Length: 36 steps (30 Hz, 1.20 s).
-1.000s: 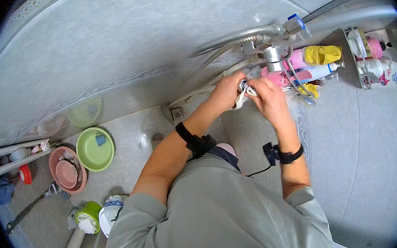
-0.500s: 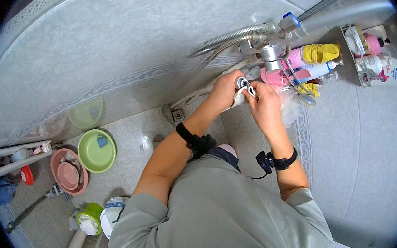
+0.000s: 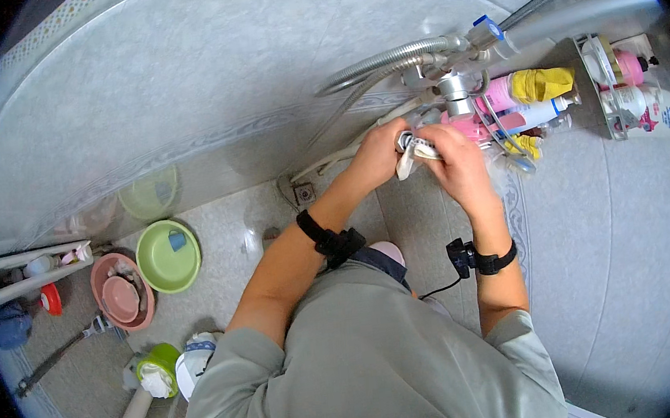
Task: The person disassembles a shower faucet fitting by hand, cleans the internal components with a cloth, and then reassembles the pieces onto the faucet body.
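Note:
My left hand (image 3: 379, 153) is closed round a small silver, ring-shaped metal fitting (image 3: 403, 140); most of it is hidden by fingers and cloth. Against the fitting, my right hand (image 3: 461, 166) pinches a crumpled white cloth (image 3: 413, 161), its loose end hanging down between the hands. Just beyond both hands is a chrome shower valve (image 3: 456, 88) on the wall, with metal hoses (image 3: 385, 59) running from it. Black bands are strapped round both my wrists.
Pink and white bottles and a yellow-wrapped one (image 3: 542, 84) crowd right of the valve; a wire rack (image 3: 605, 102) holds more. On the floor to the left lie a green basin (image 3: 151, 263), a pink basin (image 3: 148, 307) and a green bin (image 3: 167, 356). A drain (image 3: 304, 194) sits by the wall.
My right hand has moved slightly right and turned, bringing the cloth over the top of the fitting. The left hand keeps its hold and has barely moved.

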Available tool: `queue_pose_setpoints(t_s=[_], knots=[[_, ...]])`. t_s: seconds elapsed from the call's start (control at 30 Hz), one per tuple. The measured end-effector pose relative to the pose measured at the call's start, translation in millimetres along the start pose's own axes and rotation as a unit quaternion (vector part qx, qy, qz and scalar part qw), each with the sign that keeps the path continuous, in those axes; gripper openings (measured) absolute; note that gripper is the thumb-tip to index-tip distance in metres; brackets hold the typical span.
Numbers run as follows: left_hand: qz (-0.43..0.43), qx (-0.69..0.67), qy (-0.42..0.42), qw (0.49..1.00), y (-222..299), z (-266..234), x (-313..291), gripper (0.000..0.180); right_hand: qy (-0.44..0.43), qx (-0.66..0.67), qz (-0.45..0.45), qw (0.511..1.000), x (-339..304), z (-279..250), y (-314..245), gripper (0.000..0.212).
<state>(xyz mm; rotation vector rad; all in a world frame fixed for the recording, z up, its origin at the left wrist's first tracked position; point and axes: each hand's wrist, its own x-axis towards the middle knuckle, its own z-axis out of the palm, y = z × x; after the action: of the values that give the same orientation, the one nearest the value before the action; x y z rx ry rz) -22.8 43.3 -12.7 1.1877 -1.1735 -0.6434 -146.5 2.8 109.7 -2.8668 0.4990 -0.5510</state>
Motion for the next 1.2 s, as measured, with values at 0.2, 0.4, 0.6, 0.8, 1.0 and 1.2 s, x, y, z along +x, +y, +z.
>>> queue_pose_setpoints(t_s=[0.2,0.4,0.6,0.8,1.0,1.2], knots=[[-0.052,0.014,-0.011,0.998,-4.6,-0.6,1.1,0.024,0.035,0.283,0.237,0.929,-35.4,6.8,17.5,0.022],[-0.042,0.025,-0.068,0.997,-2.4,-14.5,-3.1,0.031,0.017,0.425,0.333,0.842,-15.3,22.8,16.0,0.017],[-0.069,0.064,-0.071,0.993,11.5,-24.4,-11.3,0.036,-0.125,0.406,0.284,0.859,-1.9,17.4,31.1,0.021],[-0.093,0.123,-0.055,0.986,23.7,-18.5,-10.0,0.032,-0.144,0.458,0.25,0.841,4.0,18.5,47.0,0.019],[-0.08,0.104,-0.03,0.991,18.8,-8.7,-5.7,0.028,-0.019,0.295,0.058,0.954,-5.5,18.5,38.2,0.018],[-0.066,0.109,-0.003,0.992,14.7,2.1,0.0,0.028,0.032,0.26,0.038,0.964,-10.2,12.8,42.2,0.018]])
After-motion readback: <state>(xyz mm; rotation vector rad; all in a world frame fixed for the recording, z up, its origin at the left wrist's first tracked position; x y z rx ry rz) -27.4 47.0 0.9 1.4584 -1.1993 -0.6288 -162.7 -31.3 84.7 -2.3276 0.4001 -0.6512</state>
